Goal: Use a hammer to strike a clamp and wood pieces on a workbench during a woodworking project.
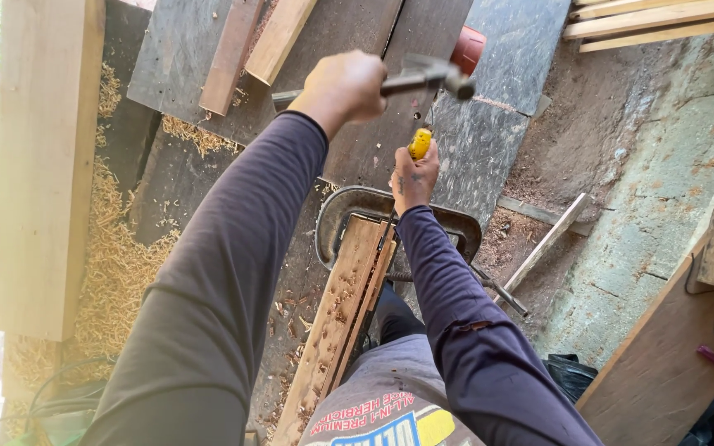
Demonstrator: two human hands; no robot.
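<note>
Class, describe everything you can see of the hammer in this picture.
The hammer has a grey metal head, blurred, pointing right, and a dark handle lying almost level. The left hand grips the handle, raised above the yellow-handled tool held upright by the right hand. The head touches nothing; it hangs over the dark boards.

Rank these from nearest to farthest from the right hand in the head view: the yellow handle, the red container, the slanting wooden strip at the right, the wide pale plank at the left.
From the right hand:
1. Yellow handle, gripped in that hand.
2. Red container, up and slightly right, beyond the hammer.
3. Wooden strip, lower right, on the ground.
4. Pale plank, far left edge.
</note>
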